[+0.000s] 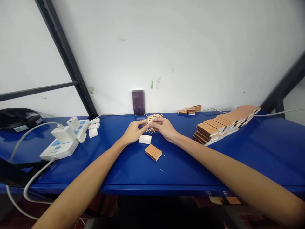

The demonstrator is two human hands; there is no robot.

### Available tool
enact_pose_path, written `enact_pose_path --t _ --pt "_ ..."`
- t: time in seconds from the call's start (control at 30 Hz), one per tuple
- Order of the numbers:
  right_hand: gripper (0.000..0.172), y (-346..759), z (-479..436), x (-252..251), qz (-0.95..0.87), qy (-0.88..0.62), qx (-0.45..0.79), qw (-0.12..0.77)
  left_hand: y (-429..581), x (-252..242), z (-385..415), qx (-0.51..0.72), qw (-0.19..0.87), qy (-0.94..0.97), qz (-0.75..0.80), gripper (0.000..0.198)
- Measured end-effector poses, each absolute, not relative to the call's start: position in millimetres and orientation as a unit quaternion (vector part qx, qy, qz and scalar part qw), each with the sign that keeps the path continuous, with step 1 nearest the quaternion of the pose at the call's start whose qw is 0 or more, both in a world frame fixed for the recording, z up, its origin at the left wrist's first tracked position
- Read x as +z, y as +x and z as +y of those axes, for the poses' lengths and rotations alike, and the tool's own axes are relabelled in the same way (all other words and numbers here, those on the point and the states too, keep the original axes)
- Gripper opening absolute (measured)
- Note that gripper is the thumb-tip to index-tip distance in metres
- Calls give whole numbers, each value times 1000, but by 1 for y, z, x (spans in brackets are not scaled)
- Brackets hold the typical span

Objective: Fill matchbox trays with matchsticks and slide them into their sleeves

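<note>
A loose pile of matchsticks point(154, 117) lies on the blue table point(262, 149) in front of a small dark phone point(138, 101) leaning on the wall. My left hand point(133, 131) and my right hand point(163, 127) meet at the near edge of the pile, fingers curled and pinched around a small bundle of matchsticks point(150, 127). Just under the hands lies a white inner matchbox tray point(145, 139). An orange matchbox sleeve point(153, 152) lies a little nearer to me.
A long overlapping row of orange matchboxes point(221, 125) runs along the right. Three more matchboxes point(190, 110) sit near the wall. On the left are a white power strip point(62, 140) with chargers and cables, small white trays point(93, 126), and a black device point(16, 119).
</note>
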State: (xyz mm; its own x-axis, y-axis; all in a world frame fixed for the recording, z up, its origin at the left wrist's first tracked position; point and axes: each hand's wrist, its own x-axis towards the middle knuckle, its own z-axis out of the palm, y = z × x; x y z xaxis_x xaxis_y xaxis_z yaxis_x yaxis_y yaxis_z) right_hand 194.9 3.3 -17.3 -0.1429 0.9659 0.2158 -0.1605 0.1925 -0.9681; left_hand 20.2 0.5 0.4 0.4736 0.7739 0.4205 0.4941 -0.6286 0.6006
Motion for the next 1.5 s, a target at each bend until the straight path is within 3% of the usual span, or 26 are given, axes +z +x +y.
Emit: enact_pose_path --t 0.27,0.4,0.7,0.83,1.0,1.23,1.4,1.5 --pt "14 201 6 -16 -563 -410 458 552 9 6 -7 239 47 889 388 38" --pt "15 206 4 -17 -569 -421 450 545 1 11 -13 223 72 909 346 31" --pt "10 225 1 -16 -701 -466 266 471 9 21 -28 180 85 937 287 27" --pt "24 234 -3 -10 -781 -482 122 377 11 25 -34 168 89 941 280 25" --pt "28 241 -6 -3 -844 -459 15 277 13 26 -39 155 101 941 282 40" --pt "13 233 -20 2 -852 -470 17 229 12 24 -40 129 130 940 288 54" --pt "13 229 -21 -2 -870 -432 29 233 7 25 -37 109 151 939 289 69" --pt "16 230 -18 -4 -881 -416 18 225 6 27 -37 115 170 937 282 67"
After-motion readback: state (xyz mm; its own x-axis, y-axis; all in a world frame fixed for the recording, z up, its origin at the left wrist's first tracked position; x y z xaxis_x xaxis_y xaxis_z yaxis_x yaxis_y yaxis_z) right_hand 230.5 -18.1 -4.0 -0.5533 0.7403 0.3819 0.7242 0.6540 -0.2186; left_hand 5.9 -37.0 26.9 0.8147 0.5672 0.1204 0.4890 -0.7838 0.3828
